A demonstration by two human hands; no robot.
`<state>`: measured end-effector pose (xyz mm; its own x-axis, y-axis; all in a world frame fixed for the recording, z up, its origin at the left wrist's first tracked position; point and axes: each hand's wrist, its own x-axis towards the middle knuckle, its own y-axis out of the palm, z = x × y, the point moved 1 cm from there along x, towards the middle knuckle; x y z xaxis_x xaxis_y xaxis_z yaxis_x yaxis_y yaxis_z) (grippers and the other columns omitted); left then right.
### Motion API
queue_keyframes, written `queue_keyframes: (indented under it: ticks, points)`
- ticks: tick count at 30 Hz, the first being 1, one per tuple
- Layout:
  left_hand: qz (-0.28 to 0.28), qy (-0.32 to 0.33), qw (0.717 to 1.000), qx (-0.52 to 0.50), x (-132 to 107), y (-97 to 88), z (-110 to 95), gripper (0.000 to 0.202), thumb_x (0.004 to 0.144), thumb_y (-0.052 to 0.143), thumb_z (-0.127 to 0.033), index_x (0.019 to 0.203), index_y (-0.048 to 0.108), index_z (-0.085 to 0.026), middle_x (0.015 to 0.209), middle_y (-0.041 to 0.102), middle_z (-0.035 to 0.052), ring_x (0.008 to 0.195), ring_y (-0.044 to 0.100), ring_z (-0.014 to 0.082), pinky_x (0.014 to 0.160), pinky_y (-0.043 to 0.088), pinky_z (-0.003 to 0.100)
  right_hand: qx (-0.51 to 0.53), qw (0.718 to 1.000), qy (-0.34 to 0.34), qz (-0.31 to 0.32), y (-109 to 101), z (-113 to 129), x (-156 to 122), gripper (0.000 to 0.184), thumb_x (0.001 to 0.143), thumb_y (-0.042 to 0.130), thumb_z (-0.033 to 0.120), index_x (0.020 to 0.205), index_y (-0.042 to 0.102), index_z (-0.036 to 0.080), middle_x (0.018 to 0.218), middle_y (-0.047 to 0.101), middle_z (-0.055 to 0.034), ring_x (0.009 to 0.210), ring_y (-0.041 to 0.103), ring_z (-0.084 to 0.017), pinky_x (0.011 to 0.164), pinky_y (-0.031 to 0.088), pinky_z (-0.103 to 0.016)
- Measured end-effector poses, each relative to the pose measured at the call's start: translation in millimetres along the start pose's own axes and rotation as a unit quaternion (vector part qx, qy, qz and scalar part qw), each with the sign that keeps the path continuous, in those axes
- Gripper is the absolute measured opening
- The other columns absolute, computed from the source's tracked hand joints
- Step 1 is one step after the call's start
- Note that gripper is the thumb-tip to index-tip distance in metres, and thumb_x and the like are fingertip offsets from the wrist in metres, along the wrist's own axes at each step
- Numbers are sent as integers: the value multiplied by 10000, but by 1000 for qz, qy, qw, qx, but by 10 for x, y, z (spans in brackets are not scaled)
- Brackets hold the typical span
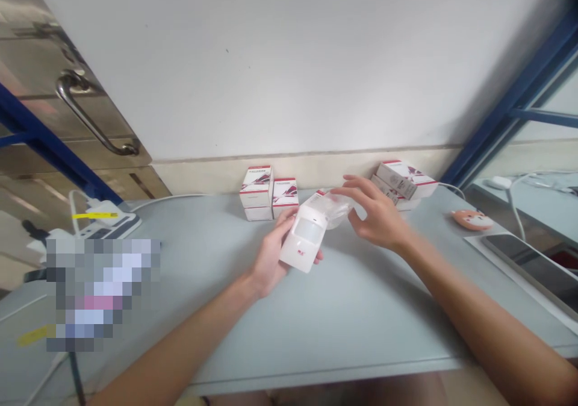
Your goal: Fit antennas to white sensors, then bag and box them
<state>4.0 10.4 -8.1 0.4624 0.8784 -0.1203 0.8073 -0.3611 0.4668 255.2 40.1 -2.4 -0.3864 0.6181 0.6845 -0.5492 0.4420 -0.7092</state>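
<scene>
My left hand (270,256) is wrapped round a white plastic sensor-like device (303,239) with a small red logo, holding it just above the grey table (343,327). My right hand (374,212) pinches a clear plastic bag (335,208) at the device's upper end. Just behind the hands stand two small white-and-red boxes (268,193) upright against the wall. A further stack of the same kind of boxes (405,182) lies behind my right hand.
A power strip with a yellow label (105,219) and cables sits at the left. A pixelated patch (100,293) covers part of the left table. A small orange object (472,219) and a tablet (528,266) lie at the right. A metal door handle (90,117) is upper left.
</scene>
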Motion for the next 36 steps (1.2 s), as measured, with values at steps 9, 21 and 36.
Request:
queue_keyframes:
  ticks: [9, 21, 36]
  points:
    - [26, -17, 999, 28, -52, 32, -23, 558, 1029, 543, -473, 1543, 421, -296, 1120, 747, 106, 733, 774, 260, 687, 577, 377, 24, 999, 6, -41, -28, 50, 9, 572, 877, 577, 83, 1395, 600, 325, 1373, 630, -118, 1433, 553, -364, 1101, 532, -578]
    - [22, 12, 997, 72, -42, 34, -82, 317, 1019, 547, -449, 1259, 420, -284, 1041, 765, 83, 704, 798, 300, 611, 579, 360, 21, 993, 1, -113, 14, 167, 43, 528, 900, 603, 117, 1385, 591, 325, 1438, 562, -118, 1469, 494, -366, 1174, 462, -590]
    - [-59, 117, 985, 114, -40, 42, 62, 408, 999, 590, -629, 1154, 453, -278, 1037, 765, 49, 808, 779, 252, 673, 596, 358, 583, 752, 227, 208, 186, 472, 51, 502, 1036, 521, 660, 1128, 638, 181, 978, 708, -69, 864, 670, -191, 967, 560, -430]
